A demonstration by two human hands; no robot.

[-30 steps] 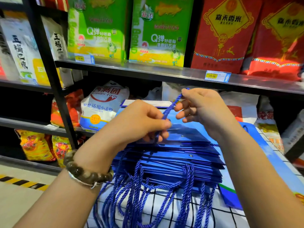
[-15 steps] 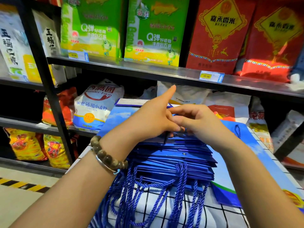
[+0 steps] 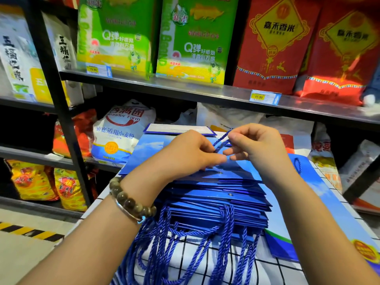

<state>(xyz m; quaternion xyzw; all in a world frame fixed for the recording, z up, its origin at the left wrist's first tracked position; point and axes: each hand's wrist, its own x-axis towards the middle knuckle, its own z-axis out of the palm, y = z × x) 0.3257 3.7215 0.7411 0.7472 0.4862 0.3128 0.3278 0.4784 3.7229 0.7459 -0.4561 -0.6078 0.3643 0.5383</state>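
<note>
We faced black-framed shelving [image 3: 71,140] with steel boards [image 3: 174,87]. Green bags [image 3: 195,38] and red bags [image 3: 273,48] lined the upper shelf, with a white flour sack [image 3: 121,132] below. A yellow-black stripe [image 3: 30,231] crossed the pale floor [image 3: 20,262].

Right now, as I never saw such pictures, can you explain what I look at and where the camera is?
No machine here: a person wears one camera on the head, looking forward and down, so you see their own arms. The left hand, with a brown bead bracelet on its wrist, and the right hand both pinch a blue twisted cord. Below lies a stack of flat blue paper bags on a white checked cloth. Behind stand shop shelves with food sacks.
</note>
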